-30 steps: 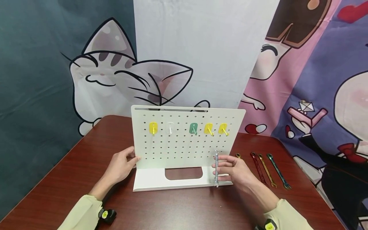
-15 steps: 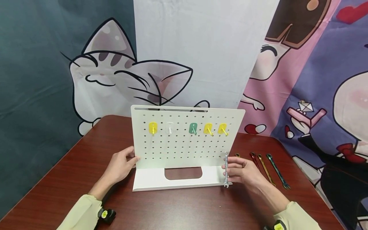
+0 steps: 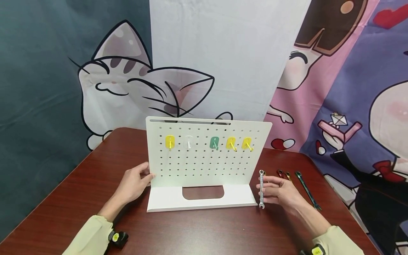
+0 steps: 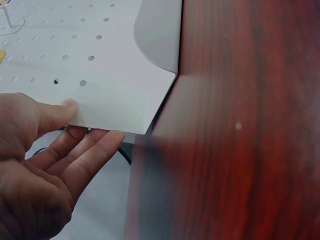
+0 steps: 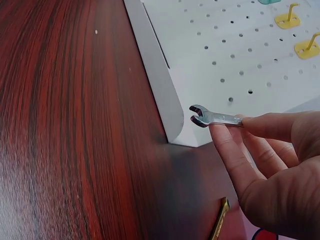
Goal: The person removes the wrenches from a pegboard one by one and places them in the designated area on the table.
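Observation:
A white pegboard point(image 3: 204, 166) stands upright on its own base on the table. My left hand point(image 3: 135, 182) pinches its left edge; in the left wrist view the thumb lies on the front face and the fingers point(image 4: 95, 160) are behind. Just off the board's right end, my right hand point(image 3: 283, 193) holds a small silver combination wrench point(image 3: 261, 191) upright between thumb and fingers. Its ring end points up and its open end point(image 5: 200, 116) points down toward the table. Part of the shank is hidden by the thumb in the right wrist view.
Across the board runs a row of hooks: a yellow hook point(image 3: 170, 141), a clear one, a green hook point(image 3: 214, 142) and two more yellow ones. Beyond my right hand lie a teal wrench point(image 3: 307, 191), a red wrench point(image 3: 280, 173) and gold wrenches, partly hidden. A printed curtain hangs behind.
My right hand has moved to the right with the silver wrench, from in front of the board's lower right corner to past its end. The left hand and the board have stayed put.

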A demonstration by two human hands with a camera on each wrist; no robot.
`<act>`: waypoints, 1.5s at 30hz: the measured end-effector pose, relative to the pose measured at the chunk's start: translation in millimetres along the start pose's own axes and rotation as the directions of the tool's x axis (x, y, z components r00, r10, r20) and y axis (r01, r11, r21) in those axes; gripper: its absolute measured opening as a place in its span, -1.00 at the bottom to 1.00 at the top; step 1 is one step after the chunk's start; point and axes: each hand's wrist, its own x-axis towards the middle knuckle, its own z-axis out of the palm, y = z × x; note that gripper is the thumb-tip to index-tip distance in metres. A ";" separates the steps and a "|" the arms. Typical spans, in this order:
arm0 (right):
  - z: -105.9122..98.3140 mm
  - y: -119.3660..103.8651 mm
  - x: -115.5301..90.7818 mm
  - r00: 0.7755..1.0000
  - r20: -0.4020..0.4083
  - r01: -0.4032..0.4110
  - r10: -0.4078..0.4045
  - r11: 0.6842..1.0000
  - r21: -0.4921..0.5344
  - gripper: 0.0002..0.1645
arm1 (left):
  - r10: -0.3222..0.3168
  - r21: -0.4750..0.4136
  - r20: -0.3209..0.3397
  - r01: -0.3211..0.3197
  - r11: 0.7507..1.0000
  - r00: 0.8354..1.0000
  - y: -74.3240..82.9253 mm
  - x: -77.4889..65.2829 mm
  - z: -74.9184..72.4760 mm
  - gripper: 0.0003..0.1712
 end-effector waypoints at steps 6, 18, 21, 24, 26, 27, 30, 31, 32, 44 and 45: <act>-8.6 4.2 3.6 1.000 0.008 -0.006 0.006 1.000 -0.008 -0.53 | -0.001 0.004 -0.002 0.001 1.000 1.000 0.2 0.3 -0.1 -0.93; -16.2 13.4 13.9 0.994 -0.087 -0.068 0.061 0.995 -0.079 -0.38 | -0.003 -0.002 0.004 0.003 1.000 1.000 1.2 1.2 1.1 -0.92; -19.4 15.2 16.9 0.992 -0.106 -0.078 0.068 0.993 -0.090 -0.41 | 0.002 -0.004 0.003 -0.002 1.000 1.000 1.4 1.4 0.7 -0.91; -21.4 16.6 20.3 0.989 -0.123 -0.089 0.077 0.991 -0.099 -0.44 | 0.002 -0.003 0.002 -0.002 1.000 1.000 1.5 1.5 0.8 -0.91; -21.9 18.1 21.9 0.988 -0.131 -0.092 0.077 0.990 -0.108 -0.46 | -0.001 -0.003 0.003 0.001 1.000 1.000 1.5 1.2 1.1 -0.92; -21.6 19.0 22.9 0.987 -0.139 -0.094 0.078 0.989 -0.111 -0.46 | -0.003 -0.002 0.003 0.003 1.000 1.000 1.5 1.1 1.3 -0.93; -20.2 21.1 24.8 0.983 -0.168 -0.099 0.078 0.987 -0.124 -0.47 | -0.004 0.000 0.003 0.004 1.000 1.000 1.5 0.8 1.6 -0.93; -19.8 21.5 25.3 0.981 -0.176 -0.101 0.077 0.987 -0.127 -0.48 | -0.003 0.002 0.003 0.003 1.000 1.000 1.5 0.7 1.7 -0.93; -19.4 21.7 25.8 0.980 -0.183 -0.102 0.076 0.986 -0.132 -0.48 | -0.002 0.003 0.002 0.002 1.000 1.000 1.4 0.6 1.6 -0.93; -13.7 16.0 29.0 0.959 -0.264 -0.140 0.098 0.979 -0.145 -0.44 | -0.005 0.004 -0.001 0.005 1.000 1.000 -0.5 -0.2 1.5 -0.92; -13.5 15.6 29.0 0.959 -0.266 -0.142 0.099 0.979 -0.149 -0.44 | -0.005 0.006 0.000 0.005 1.000 1.000 -0.7 -0.1 1.5 -0.92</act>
